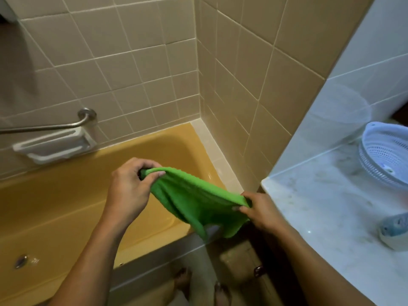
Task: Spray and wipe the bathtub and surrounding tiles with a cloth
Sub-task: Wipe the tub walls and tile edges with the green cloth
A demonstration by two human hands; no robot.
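Note:
A bright green cloth (196, 202) hangs stretched between both hands above the near end of the yellow bathtub (66, 202). My left hand (130, 186) grips the cloth's upper left corner, fingers curled round it. My right hand (258, 209) pinches the opposite corner lower down, close to the marble counter's edge. The cloth sags in the middle and its lower edge hangs over the tub's front rim. Beige wall tiles (141, 69) surround the tub on the back and right side. No spray bottle is clearly visible.
A metal grab bar (57, 127) and a white soap dish (55, 146) are fixed to the back wall. A drain (21, 261) sits in the tub floor. The marble counter (331, 217) on the right holds a white mesh basket (386, 155) and a blue object (395, 226). Bare feet (183, 279) stand below.

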